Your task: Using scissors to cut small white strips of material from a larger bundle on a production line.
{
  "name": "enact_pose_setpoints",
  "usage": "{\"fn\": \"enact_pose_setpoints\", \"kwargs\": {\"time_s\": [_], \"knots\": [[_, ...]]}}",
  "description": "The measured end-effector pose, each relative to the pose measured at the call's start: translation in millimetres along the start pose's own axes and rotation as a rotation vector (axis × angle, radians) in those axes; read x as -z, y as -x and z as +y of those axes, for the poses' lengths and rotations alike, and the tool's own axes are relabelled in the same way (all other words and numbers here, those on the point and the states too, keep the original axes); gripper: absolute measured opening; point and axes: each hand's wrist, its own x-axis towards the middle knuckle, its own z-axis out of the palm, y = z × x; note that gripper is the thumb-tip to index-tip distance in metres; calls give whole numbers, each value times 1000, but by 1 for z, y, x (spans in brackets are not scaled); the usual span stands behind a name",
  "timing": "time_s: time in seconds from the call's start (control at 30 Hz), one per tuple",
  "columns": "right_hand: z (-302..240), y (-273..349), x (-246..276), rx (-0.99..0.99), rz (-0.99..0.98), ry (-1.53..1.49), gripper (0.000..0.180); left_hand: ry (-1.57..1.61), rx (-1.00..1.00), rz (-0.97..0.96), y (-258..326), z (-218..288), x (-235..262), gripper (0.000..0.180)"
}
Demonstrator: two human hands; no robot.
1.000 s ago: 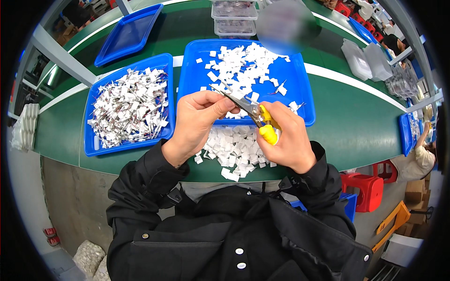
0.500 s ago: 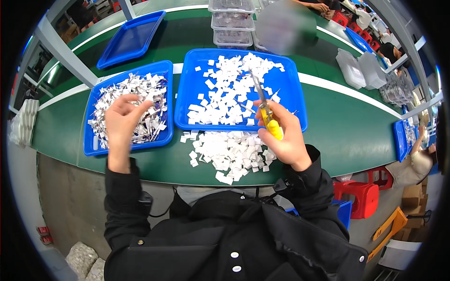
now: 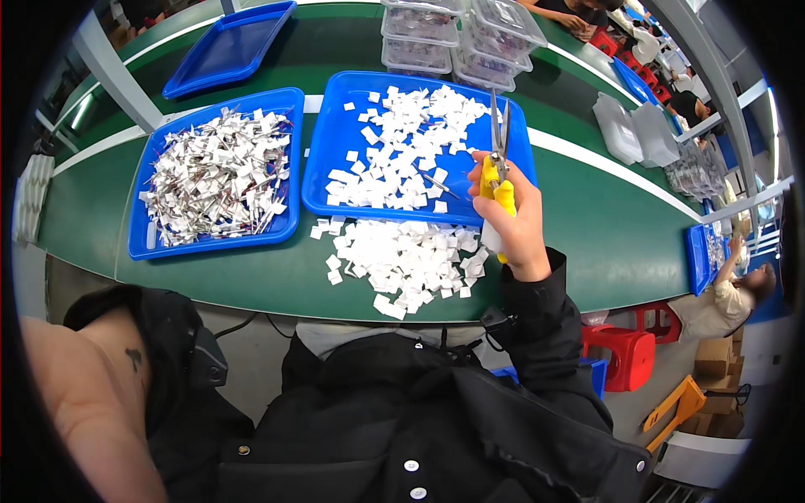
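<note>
Your right hand (image 3: 524, 226) is wrapped around the scissors with bright yellow handles and grey metal blades (image 3: 500, 155), over the right edge of the large rectangular blue plastic tray (image 3: 335, 142) in front of you. The blades point toward the far edge of the green table (image 3: 620, 243), their tips slightly parted. Your left hand (image 3: 88, 411) is well apart from them – low at your left, off the table's near edge and close to the camera; I cannot tell whether its fingers are spread, curled or holding anything.

Loose flat white squares (image 3: 432, 117) are scattered across that tray, left of your right hand. More lie in the spread-out pile of white squares (image 3: 411, 256) between the tray's near edge and the table's near edge. To the left stands the second blue plastic tray (image 3: 295, 159) – heaped with white-tagged pieces with thin dark leads (image 3: 222, 172), well apart from your right hand.
</note>
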Motion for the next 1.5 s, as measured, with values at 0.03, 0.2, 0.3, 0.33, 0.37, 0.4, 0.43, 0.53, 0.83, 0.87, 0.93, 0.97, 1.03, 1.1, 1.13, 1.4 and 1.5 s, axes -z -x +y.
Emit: {"fn": "enact_pose_setpoints", "kwargs": {"time_s": [0.03,0.2,0.3,0.33,0.37,0.4,0.43,0.53,0.83,0.87,0.93,0.97,1.03,1.1,1.13,1.4,1.5], "knots": [[4,4,0,-9,-5,9,50,-11,-9,8,26,-1,43,37],[5,10,-6,-56,-1,42,52,-64,-118,136,-30,-22,-69,36],[9,16,1,-75,6,52,53,-96,-190,152,-32,-24,-75,36],[10,14,3,-57,-2,67,52,-100,-203,146,-36,-30,-75,36],[6,15,-3,-49,2,73,52,-90,-198,150,-39,-32,-79,36],[1,14,3,-45,10,90,52,-72,-190,162,-35,-37,-74,36],[1,17,-1,-64,11,45,52,-51,-180,175,-17,-35,-59,36],[5,7,-1,-66,-50,76,52,-15,-188,248,-8,-50,-69,37],[8,1,7,-19,92,-35,50,178,-180,272,-59,-102,-143,43],[7,3,8,-10,95,-42,50,259,119,294,-61,-117,-181,29],[4,7,10,7,132,-93,50,229,503,-161,-68,-143,-234,20],[1,8,6,14,117,-104,50,126,427,-347,-43,-177,-257,22],[0,7,2,-6,80,-138,50,-93,439,-603,-3,-219,-289,27],[2,5,1,-8,71,-116,51,-164,405,-667,27,-242,-307,29],[4,5,2,-14,63,-86,51,-195,406,-749,40,-249,-314,31],[-2,7,6,6,57,-47,54,-142,589,-705,-3,-228,-295,21],[1,6,7,-5,68,-53,54,-308,597,-680,3,-235,-322,18]]}}
